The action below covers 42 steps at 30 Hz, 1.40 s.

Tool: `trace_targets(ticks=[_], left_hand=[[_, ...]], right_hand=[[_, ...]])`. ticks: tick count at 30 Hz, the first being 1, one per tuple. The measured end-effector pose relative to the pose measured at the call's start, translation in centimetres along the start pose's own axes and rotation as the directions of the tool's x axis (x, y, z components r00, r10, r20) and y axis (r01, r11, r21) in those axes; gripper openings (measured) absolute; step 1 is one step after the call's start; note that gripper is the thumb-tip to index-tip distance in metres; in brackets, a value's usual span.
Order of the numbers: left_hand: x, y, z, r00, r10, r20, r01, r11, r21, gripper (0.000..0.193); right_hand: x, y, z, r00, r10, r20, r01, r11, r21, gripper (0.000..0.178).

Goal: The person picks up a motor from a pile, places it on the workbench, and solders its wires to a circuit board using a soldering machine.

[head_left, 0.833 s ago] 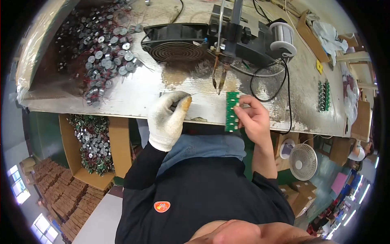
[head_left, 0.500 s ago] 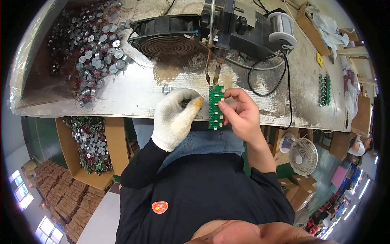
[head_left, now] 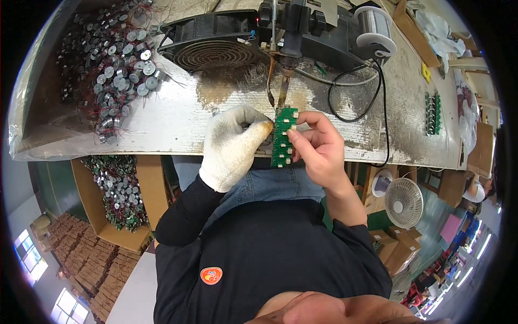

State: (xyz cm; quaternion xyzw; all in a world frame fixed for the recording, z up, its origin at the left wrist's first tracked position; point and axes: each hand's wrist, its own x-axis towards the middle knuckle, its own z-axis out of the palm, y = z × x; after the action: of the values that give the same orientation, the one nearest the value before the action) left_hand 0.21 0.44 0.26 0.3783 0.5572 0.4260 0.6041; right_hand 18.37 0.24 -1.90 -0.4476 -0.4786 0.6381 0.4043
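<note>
My bare right hand [head_left: 322,146] pinches a green circuit board strip [head_left: 282,141] by its right edge, between thumb and fingers. Small white connectors run along the strip, which stands lengthwise over the table's front edge. My left hand [head_left: 233,141], in a white glove with a stained thumb tip, is closed in a pinch against the strip's left edge. What sits in that pinch is hidden by the glove; a round grey part shows just below the fingertips. Right above the strip's top end point a soldering iron tip [head_left: 283,97] and a thin dark feed tube [head_left: 270,89].
Many small round motors with red wires [head_left: 121,75] lie at left on plastic sheeting. Behind the iron stand a black fan [head_left: 216,51] and a solder spool [head_left: 375,29]. A black cable [head_left: 386,124] loops at right, near finished-looking green boards [head_left: 433,113]. Below left, a carton [head_left: 154,186] holds more parts.
My gloved left hand has moved right until its fingertips meet the board. The board has tilted slightly, its lower end swinging left. The whole view has shifted a little.
</note>
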Motion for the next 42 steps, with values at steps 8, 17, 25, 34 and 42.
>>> trace_targets(ticks=[8,17,25,34,42], left_hand=[[0.0,0.3,0.1,0.999,-0.043,-0.007,0.043,0.999,-0.034,0.018],[0.0,0.0,0.2,1.0,-0.008,-0.011,0.008,1.0,0.013,0.017],[-0.1,-0.1,0.2,1.0,0.011,-0.026,-0.01,0.999,0.049,0.018],[-0.2,-0.4,0.2,0.999,-0.029,-0.024,0.03,0.999,0.03,0.019],[-0.2,-0.5,0.3,0.999,0.012,-0.049,-0.012,1.0,-0.006,0.021]], right_hand=[[0.1,-0.5,0.2,1.0,-0.011,-0.018,0.012,1.0,0.013,0.021],[-0.1,-0.4,0.1,1.0,-0.01,-0.011,0.01,1.0,0.006,0.019],[-0.3,0.0,0.1,1.0,-0.002,-0.005,0.002,0.999,0.032,0.019],[-0.3,-0.2,0.1,1.0,-0.007,0.002,0.007,0.999,0.033,0.019],[-0.5,-0.3,0.2,1.0,0.001,0.003,-0.001,0.999,0.054,0.02]])
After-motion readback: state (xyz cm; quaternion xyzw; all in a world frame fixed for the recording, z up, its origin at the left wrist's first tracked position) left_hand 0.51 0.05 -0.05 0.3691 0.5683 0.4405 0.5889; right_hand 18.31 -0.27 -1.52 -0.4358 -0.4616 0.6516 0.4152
